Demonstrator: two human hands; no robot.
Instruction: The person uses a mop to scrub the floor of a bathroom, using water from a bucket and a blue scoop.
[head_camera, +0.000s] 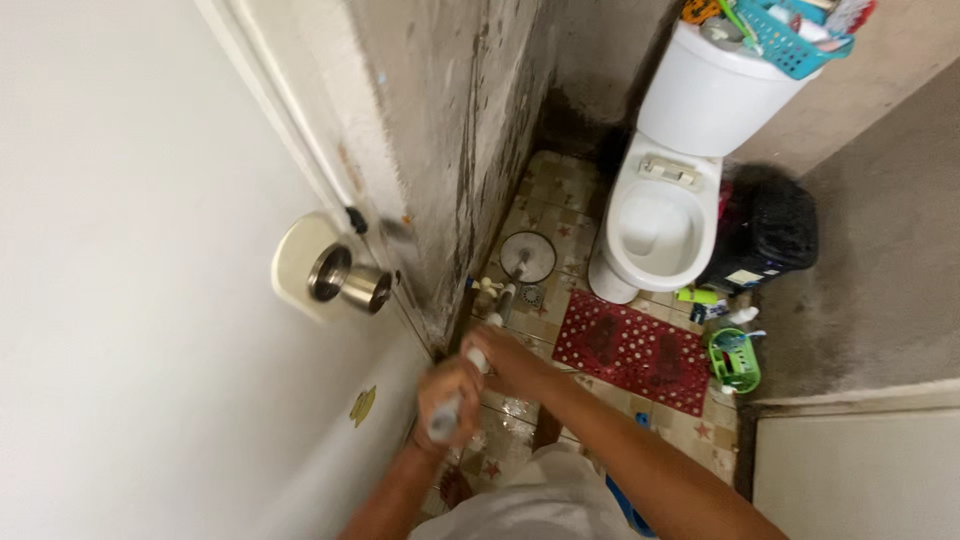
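Glossy ceramic toilet, shiny metal door knob, rough stained wall

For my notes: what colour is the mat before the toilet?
Red mat with darker pattern, head view.

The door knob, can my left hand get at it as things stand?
Probably yes. The door knob sits on the open door, above the left hand, with nothing between them; but that hand is wrapped around a long handle.

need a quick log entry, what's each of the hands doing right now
Left hand: closed around the lower part of a pale handle.
Right hand: closed on the same handle, higher up.
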